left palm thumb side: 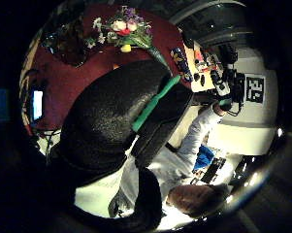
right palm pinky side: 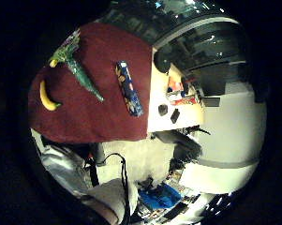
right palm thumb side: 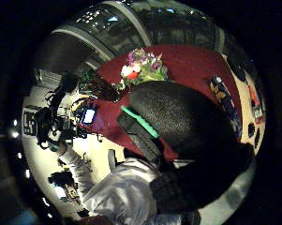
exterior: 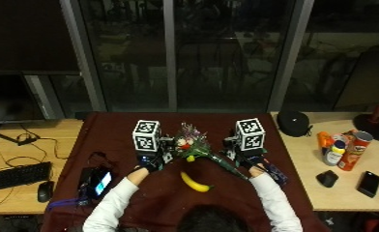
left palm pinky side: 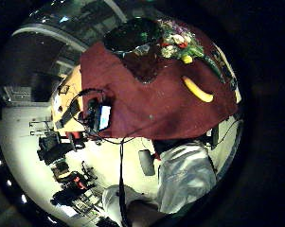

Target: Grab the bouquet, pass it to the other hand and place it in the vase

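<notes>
The dark red cloth [exterior: 177, 193] was taken as the landmark: it covered the middle of the table, with bare wood to either side of it. Near its centre the bouquet [exterior: 199, 154] was laid flat, its long axis running diagonally, blooms toward the far left and the green wrapped stem toward the person's near right. The vase [left palm pinky side: 135, 45] was seen only in the palm views, standing on the cloth just beside the blooms on the left-hand side.

The left hand [exterior: 150, 162] was held beside the blooms and the right hand [exterior: 251, 162] beside the stem end, so the stem was judged nearer the right hand. Neither hand was touching the bouquet. How far either hand's fingers were spread could not be told.

A banana [exterior: 195, 182] lay on the cloth nearer the person than the bouquet, apart from it. A patterned case [exterior: 274, 174] lay at the cloth's right edge, near the right hand.
</notes>
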